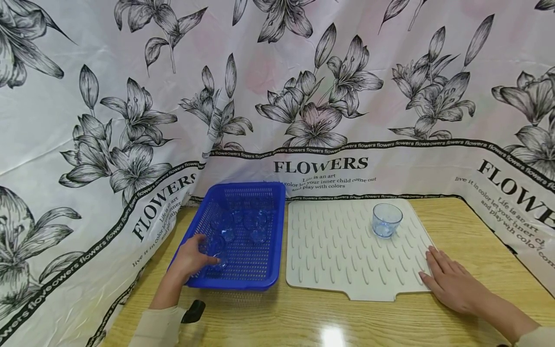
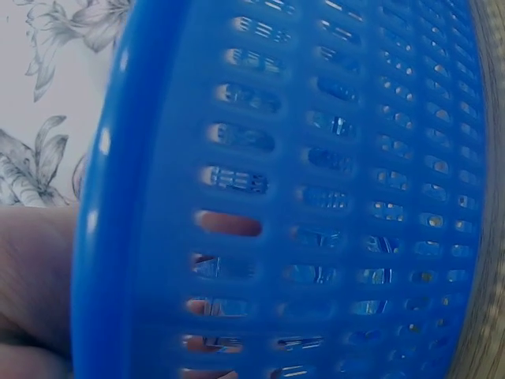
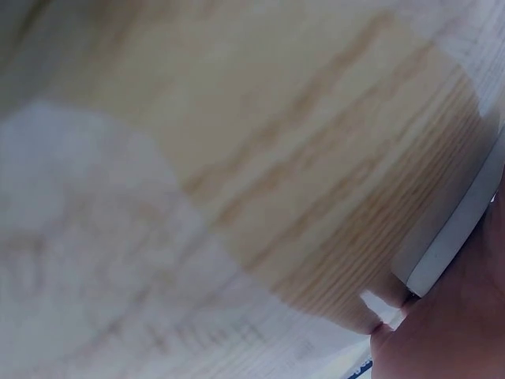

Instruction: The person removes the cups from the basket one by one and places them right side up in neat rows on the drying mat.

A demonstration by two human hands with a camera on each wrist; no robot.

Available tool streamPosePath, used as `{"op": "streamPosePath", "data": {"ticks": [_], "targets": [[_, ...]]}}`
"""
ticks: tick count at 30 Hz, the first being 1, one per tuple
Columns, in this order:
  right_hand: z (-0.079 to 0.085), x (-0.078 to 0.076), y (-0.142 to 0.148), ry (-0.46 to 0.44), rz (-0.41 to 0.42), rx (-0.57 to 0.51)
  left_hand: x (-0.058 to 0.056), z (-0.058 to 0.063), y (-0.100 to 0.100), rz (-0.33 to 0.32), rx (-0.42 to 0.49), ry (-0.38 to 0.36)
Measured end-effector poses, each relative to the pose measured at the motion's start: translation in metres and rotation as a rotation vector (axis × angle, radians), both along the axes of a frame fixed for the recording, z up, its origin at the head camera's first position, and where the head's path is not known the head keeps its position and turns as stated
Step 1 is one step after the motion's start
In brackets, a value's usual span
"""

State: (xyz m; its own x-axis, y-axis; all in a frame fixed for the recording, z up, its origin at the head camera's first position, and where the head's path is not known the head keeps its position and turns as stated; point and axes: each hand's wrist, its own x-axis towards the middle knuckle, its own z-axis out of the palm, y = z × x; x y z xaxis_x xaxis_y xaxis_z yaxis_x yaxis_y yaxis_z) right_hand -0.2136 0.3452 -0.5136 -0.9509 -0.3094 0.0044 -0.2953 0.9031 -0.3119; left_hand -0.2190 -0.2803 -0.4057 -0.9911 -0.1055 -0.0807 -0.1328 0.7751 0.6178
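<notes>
In the head view my left hand [image 1: 192,258] reaches over the left wall of a blue slotted basket [image 1: 279,231]. Its thumb and fingers grip a clear glass [image 1: 213,246] inside. More clear glasses [image 1: 256,220] lie in the basket around it. The left wrist view looks at the outside of the basket wall [image 2: 173,197], which mostly hides that hand [image 2: 35,292]. My right hand [image 1: 455,284] lies flat with its fingertips at the right edge of a pale ridged draining mat [image 1: 329,260]. One bluish clear glass [image 1: 387,220] stands on this mat toward its far right.
Both the basket and the mat lie on a light wooden table [image 1: 269,318], side by side. A white curtain [image 1: 243,58] with flower prints hangs behind and along the sides. Near my left wrist a small black object [image 1: 193,312] shows beside the sleeve.
</notes>
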Motion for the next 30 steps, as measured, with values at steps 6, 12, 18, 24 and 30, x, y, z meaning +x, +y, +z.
{"op": "streamPosePath", "data": {"ticks": [6, 12, 18, 24, 30], "targets": [[-0.0004, -0.0004, -0.0001, -0.016, 0.001, -0.014, 0.0021, -0.0015, -0.0021, 0.002, 0.051, 0.006], [0.0023, 0.0008, -0.0020, 0.012, -0.004, 0.012, 0.0045, 0.0009, -0.0027, -0.024, 0.131, 0.020], [0.0024, 0.0017, -0.0022, 0.006, -0.010, 0.013, 0.0063, 0.0049, -0.0014, -0.036, 0.178, 0.055], [0.0008, 0.0008, -0.0012, -0.008, -0.011, -0.003, 0.0085, 0.0061, -0.0017, -0.023, 0.202, 0.061], [-0.0005, 0.0002, -0.0010, -0.008, -0.009, -0.006, 0.0090, 0.0059, -0.0028, -0.017, 0.235, 0.066]]}}
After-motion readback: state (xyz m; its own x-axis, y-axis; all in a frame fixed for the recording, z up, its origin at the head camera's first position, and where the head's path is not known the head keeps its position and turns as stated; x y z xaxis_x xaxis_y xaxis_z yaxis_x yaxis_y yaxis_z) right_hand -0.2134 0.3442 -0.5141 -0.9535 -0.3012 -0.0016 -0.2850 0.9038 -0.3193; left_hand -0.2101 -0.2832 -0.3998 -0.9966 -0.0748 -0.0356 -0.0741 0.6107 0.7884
